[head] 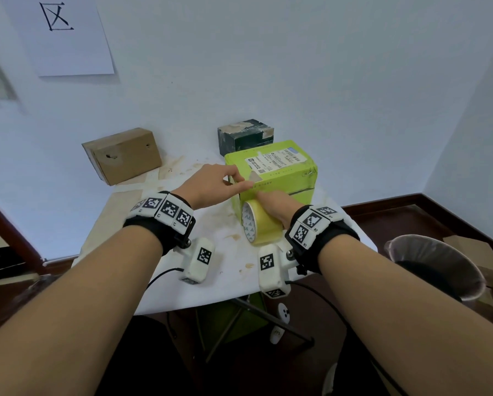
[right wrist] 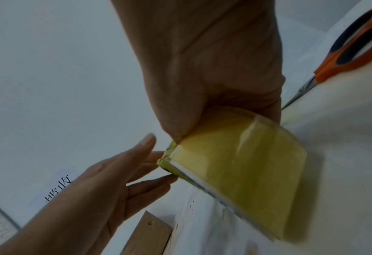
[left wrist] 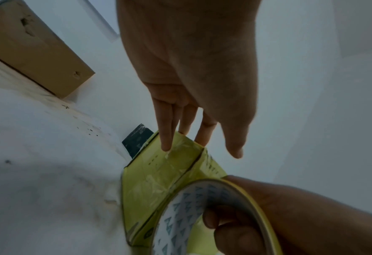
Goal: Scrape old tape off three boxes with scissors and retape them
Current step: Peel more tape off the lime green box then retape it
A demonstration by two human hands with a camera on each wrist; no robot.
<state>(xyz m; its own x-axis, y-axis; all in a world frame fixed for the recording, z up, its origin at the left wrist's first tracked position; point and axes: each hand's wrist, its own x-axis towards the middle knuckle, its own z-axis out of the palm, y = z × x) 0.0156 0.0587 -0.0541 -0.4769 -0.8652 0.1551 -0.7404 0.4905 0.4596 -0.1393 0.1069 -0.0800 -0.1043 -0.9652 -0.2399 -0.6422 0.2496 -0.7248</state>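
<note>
Head view: a stained white table (head: pixel 159 284) stands against a pale wall (head: pixel 296 67), a lined bin (head: pixel 436 267) at its right. 3 boxes: brown cardboard box (head: pixel 122 154), dark box (head: pixel 244 135), green box (head: pixel 274 170) nearest. The left hand (head: pixel 211 182) lays straight fingers on the green box's near top edge.

Left wrist view: glossy tape wrinkles on the green side; the right hand (left wrist: pixel 289 220) curls through the tape roll (left wrist: pixel 202 215).

Right wrist view: orange-handled scissors (right wrist: pixel 344 51) lie, probably flat, on the table behind.
</note>
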